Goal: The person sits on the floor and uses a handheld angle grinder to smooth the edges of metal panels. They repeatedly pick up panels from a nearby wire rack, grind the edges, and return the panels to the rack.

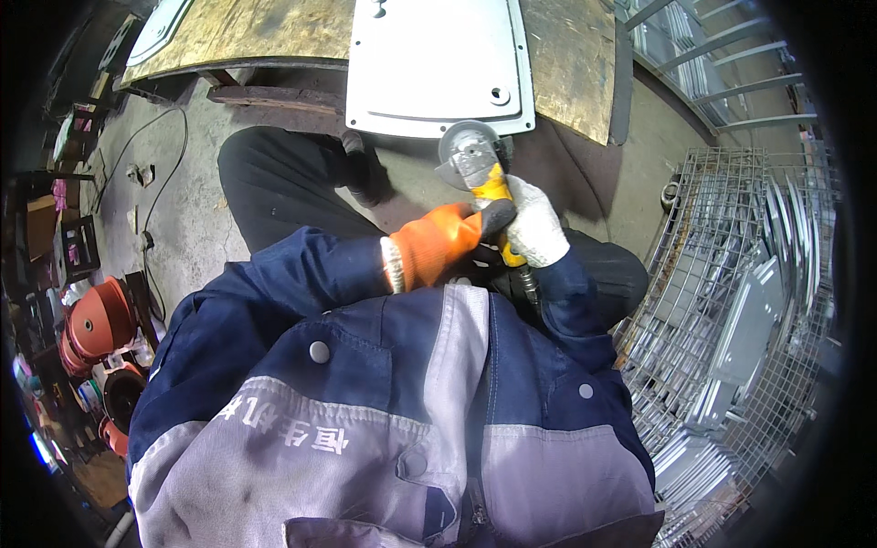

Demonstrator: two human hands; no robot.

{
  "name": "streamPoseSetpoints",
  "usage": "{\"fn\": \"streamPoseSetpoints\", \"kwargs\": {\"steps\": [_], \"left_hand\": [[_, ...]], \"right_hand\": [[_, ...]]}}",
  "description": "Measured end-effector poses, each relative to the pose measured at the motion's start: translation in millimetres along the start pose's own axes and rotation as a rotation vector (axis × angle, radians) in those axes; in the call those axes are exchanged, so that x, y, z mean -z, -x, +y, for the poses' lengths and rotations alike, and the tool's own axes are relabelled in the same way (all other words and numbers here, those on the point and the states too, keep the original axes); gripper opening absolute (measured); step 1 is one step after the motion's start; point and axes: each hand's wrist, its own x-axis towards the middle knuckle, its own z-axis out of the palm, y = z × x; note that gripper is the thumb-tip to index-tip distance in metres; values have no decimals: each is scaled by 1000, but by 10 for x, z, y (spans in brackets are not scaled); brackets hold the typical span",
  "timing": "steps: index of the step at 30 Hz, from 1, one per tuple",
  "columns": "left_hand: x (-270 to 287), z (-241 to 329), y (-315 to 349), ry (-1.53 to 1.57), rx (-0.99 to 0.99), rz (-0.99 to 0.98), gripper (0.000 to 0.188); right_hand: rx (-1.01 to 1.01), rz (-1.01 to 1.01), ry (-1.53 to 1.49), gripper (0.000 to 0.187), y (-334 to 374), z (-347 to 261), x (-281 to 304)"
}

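Head view: orange-gloved left hand (pixel 446 239), white-gloved right hand (pixel 537 222), both wrapped round 1 grinder (pixel 491 183) near 1 white panel (pixel 438 68)!

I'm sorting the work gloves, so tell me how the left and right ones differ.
The left glove is orange and dark-tipped; the right glove is whitish. The left glove reaches across toward the picture's right, while the right glove wraps the yellow grinder from its right side. Both are worn, and both are at the grinder's body.
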Motion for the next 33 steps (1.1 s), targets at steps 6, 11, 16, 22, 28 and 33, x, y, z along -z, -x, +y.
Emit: {"fn": "streamPoseSetpoints", "kwargs": {"steps": [6, 11, 16, 22, 28, 33], "left_hand": [[-316, 39, -516, 246, 267, -37, 59], [-21, -281, -946, 1161, 210, 97, 49], [539, -396, -1104, 1052, -376, 345, 39], [1019, -632, -488, -119, -265, 606, 47], [2003, -507, -33, -118, -99, 574, 31], [2373, -110, -52, -310, -7, 523, 38]], "right_hand": [[-236, 96, -582, 23, 76, 120, 507], [-252, 275, -476, 24, 231, 141, 945], [-242, 226, -1026, 45, 622, 394, 967], [-254, 176, -1003, 49, 801, 600, 830], [-250, -1, -984, 56, 946, 304, 806], [-361, -70, -944, 62, 1025, -90, 658]]}}
